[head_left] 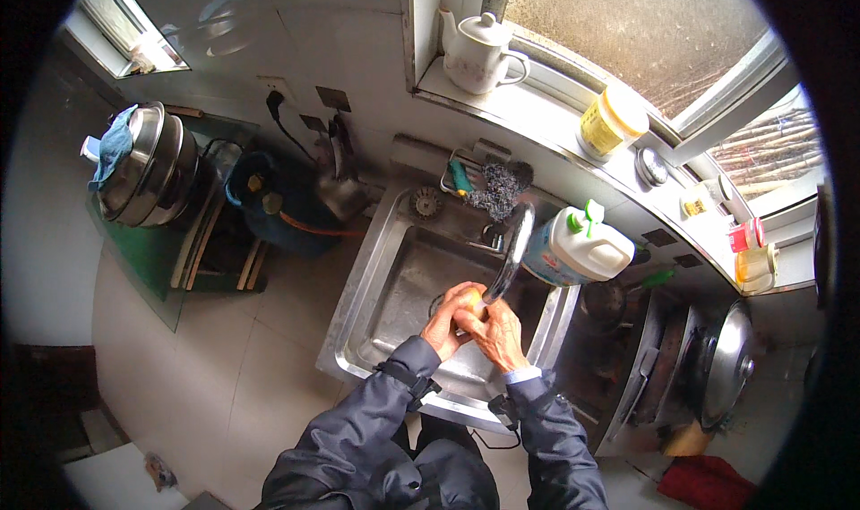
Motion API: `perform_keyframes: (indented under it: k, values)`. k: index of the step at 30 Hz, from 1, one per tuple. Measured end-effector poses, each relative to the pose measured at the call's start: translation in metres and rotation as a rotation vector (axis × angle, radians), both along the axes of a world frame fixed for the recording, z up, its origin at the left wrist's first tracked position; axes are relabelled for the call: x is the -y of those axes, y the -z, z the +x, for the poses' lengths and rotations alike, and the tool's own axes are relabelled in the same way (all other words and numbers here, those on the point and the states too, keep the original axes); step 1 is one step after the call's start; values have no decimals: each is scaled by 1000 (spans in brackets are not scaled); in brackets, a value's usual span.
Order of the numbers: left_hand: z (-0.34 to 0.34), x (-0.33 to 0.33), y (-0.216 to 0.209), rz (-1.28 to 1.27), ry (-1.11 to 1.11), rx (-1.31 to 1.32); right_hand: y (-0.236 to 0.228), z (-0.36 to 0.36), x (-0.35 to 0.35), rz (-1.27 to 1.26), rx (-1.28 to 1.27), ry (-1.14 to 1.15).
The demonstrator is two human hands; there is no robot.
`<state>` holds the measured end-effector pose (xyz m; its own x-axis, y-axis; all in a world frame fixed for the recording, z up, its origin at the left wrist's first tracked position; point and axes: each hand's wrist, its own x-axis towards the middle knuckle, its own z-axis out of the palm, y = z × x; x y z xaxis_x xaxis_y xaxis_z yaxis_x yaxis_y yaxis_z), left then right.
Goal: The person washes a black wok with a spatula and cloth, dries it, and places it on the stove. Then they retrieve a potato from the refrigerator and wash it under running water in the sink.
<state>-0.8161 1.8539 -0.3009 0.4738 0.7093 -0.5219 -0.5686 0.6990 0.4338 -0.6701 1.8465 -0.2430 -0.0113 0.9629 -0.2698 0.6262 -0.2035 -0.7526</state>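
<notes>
Both my hands are together over the steel sink (402,277), below the end of the curved tap (513,255). A small yellow-orange roundish thing (476,300) sits between them; its kind is mostly hidden by fingers. My left hand (442,326) is closed round it from the left. My right hand (502,334) has its fingers bent against it from the right, close to the tap's mouth. Whether water is running I cannot tell.
A large white jug with a green cap (578,248) stands right of the tap. Behind the sink lies a dark scouring pad (498,190). A white teapot (481,55) and several jars line the window sill. A blue bucket (285,210) and stacked steel pots (148,174) are left.
</notes>
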Motion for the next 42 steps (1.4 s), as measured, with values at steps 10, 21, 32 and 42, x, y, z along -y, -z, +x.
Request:
perform_keyframes:
  k: [10,21,32,42]
  values:
    - [0,-4,23,-325,130,434,11,9,3,77,-290,-1]
    - [-2,-11,21,-161,-137,-26,13,20,10,167,-237,15]
    - [14,-7,7,-9,-230,-252,13,5,14,99,-350,75]
    - [10,-2,35,-243,-46,95,10,17,13,461,116,-423]
